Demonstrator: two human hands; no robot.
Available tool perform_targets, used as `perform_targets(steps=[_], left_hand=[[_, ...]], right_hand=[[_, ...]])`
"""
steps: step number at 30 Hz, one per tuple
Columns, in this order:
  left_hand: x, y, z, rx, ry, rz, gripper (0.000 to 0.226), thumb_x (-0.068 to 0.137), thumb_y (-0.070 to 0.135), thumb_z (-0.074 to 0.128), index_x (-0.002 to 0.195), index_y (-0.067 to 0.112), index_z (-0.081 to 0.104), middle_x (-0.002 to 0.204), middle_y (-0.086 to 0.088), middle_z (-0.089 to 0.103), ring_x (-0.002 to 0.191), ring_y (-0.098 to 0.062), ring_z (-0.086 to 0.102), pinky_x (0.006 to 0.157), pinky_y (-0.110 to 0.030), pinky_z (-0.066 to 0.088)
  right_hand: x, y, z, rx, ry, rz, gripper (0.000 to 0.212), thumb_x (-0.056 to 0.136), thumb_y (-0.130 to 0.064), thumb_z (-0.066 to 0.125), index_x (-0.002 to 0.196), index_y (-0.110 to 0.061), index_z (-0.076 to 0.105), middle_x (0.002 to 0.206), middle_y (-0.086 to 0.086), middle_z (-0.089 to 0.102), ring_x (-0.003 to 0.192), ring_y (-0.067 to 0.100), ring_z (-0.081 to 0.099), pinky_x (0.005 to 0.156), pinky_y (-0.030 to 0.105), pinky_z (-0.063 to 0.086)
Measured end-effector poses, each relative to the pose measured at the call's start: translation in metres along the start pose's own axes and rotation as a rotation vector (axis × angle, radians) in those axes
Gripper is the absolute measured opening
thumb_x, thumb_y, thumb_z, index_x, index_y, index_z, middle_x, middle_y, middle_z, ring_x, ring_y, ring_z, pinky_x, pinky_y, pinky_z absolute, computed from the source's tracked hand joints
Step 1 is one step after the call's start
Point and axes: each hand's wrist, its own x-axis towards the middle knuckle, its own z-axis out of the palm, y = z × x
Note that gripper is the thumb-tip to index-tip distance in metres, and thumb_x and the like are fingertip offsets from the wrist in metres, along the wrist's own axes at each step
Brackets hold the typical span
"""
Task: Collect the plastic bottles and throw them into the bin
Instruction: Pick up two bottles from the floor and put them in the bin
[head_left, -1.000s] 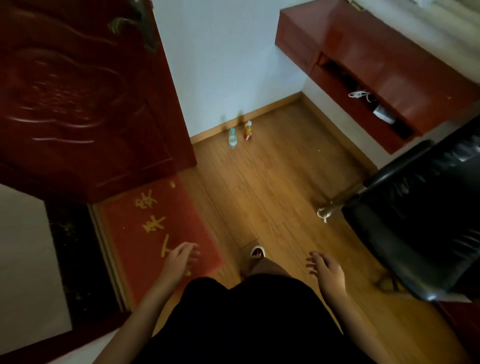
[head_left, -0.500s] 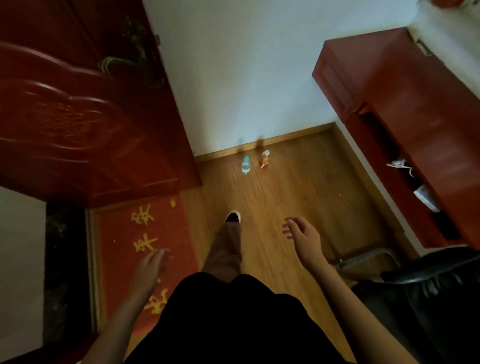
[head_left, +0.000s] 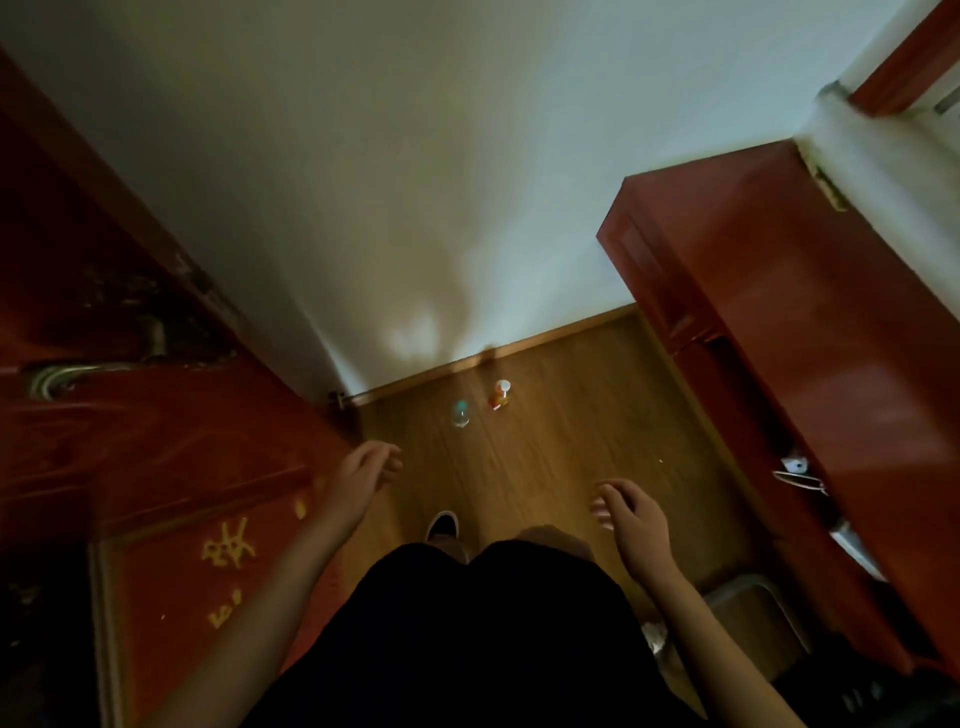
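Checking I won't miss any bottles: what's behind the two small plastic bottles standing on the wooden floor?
Behind the clear blue-capped bottle and the orange white-capped bottle are only the wooden skirting board and white wall. No further bottles show there.

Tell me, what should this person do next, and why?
Probably step closer and bend down toward the floor. The clear plastic bottle with a blue cap and the orange plastic bottle with a white cap stand upright by the baseboard, ahead of both empty hands, left hand and right hand. No bin shows.
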Motion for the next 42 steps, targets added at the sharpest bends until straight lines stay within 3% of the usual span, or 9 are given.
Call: perform_targets(steps=[8,17,19,22,25,28,35,39,42], left_hand=[[0.104,0.009,0.049,0.075,-0.024,-0.073,0.024,0.101,0.027,0.041,0.093,0.027,0.064,0.095,-0.001,0.068,0.088,-0.016,0.064,0.079,-0.032,0.050],[0.289,-0.155,0.125,-0.196,0.189,-0.363,0.025,0.101,0.026,0.043,0.092,0.027,0.066,0.096,-0.003,0.071,0.093,-0.024,0.066,0.071,-0.028,0.048],[0.345,-0.217,0.142,-0.187,0.178,-0.312,0.019,0.099,0.031,0.045,0.097,0.035,0.064,0.106,0.002,0.068,0.101,-0.020,0.064,0.078,-0.028,0.048],[0.426,-0.313,0.172,-0.088,0.110,-0.238,0.025,0.093,0.033,0.053,0.115,0.044,0.055,0.123,0.012,0.059,0.110,-0.008,0.057,0.078,-0.021,0.045],[0.491,-0.395,0.199,-0.080,0.036,-0.232,0.076,0.082,0.021,0.074,0.145,0.033,0.033,0.148,0.000,0.039,0.125,-0.017,0.046,0.092,-0.033,0.048],[0.544,-0.447,0.213,0.033,-0.035,-0.100,0.103,0.064,0.042,0.084,0.140,0.061,0.017,0.146,0.022,0.023,0.131,-0.005,0.033,0.104,-0.035,0.038],[0.619,-0.496,0.238,0.126,0.004,0.322,0.080,0.065,0.056,0.078,0.132,0.061,0.036,0.138,0.035,0.041,0.129,0.007,0.040,0.103,-0.026,0.039],[0.627,-0.493,0.240,0.010,-0.050,0.292,0.072,0.066,0.059,0.077,0.126,0.066,0.038,0.133,0.035,0.049,0.124,0.009,0.047,0.091,-0.010,0.044],[0.619,-0.478,0.237,-0.119,-0.056,0.229,0.063,0.066,0.061,0.076,0.123,0.057,0.049,0.125,0.023,0.061,0.114,0.000,0.060,0.087,-0.020,0.053]], right_hand=[[0.120,-0.027,0.007,-0.063,-0.080,-0.039,0.015,0.100,-0.019,0.049,0.097,-0.022,0.063,0.088,0.001,0.068,0.082,0.015,0.066,0.075,0.031,0.054],[0.353,0.074,0.107,-0.064,-0.189,-0.051,0.022,0.103,-0.025,0.042,0.100,-0.019,0.063,0.093,0.005,0.066,0.088,0.019,0.064,0.080,0.037,0.051],[0.411,0.125,0.142,-0.078,-0.180,-0.062,0.016,0.100,-0.031,0.049,0.111,-0.026,0.060,0.100,-0.002,0.066,0.090,0.010,0.063,0.079,0.032,0.053],[0.496,0.204,0.196,-0.065,-0.141,-0.045,0.044,0.090,-0.033,0.066,0.130,-0.023,0.051,0.113,-0.007,0.061,0.099,0.004,0.060,0.080,0.026,0.054],[0.570,0.273,0.248,-0.019,-0.119,-0.018,0.072,0.077,-0.025,0.081,0.139,-0.021,0.045,0.126,-0.003,0.055,0.111,0.014,0.057,0.086,0.035,0.055],[0.631,0.327,0.296,0.060,-0.122,-0.051,0.086,0.071,-0.011,0.084,0.143,-0.023,0.039,0.140,0.004,0.048,0.122,0.021,0.051,0.094,0.045,0.053],[0.709,0.379,0.361,0.076,-0.172,-0.324,0.075,0.064,-0.025,0.090,0.128,-0.030,0.050,0.120,-0.003,0.064,0.108,0.012,0.063,0.093,0.032,0.050],[0.719,0.375,0.370,0.106,-0.103,-0.418,0.069,0.059,-0.031,0.087,0.120,-0.016,0.058,0.108,0.000,0.069,0.097,0.009,0.067,0.081,0.018,0.052],[0.702,0.367,0.362,0.162,-0.100,-0.391,0.068,0.061,-0.032,0.086,0.120,-0.012,0.057,0.107,0.002,0.070,0.095,0.007,0.067,0.078,0.013,0.051]])
